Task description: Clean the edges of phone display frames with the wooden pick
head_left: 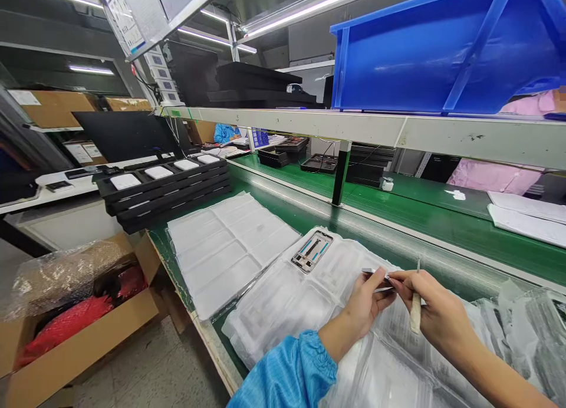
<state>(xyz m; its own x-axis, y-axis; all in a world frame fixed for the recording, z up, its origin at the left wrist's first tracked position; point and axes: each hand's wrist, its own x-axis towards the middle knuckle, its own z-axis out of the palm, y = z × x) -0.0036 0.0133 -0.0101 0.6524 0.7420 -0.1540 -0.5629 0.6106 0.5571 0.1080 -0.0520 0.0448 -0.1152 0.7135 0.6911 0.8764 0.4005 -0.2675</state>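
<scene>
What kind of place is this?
It looks like a factory where small electronic parts are handled, though I can't be completely sure. A long green workbench, stacked black trays and a co-worker in a blue smock all suggest that.

Green workbench [398,243], stacked clear plastic trays [230,249] lying flat.

Tabletop [309,210]: plastic bags [283,319] w/ frame [312,252] on top
Far L corner: foam trays [168,187], stacked
Off L edge: cardboard box [84,337] on floor [145,367]
Overhead: bin [442,54] on shelf [398,131]
</scene>
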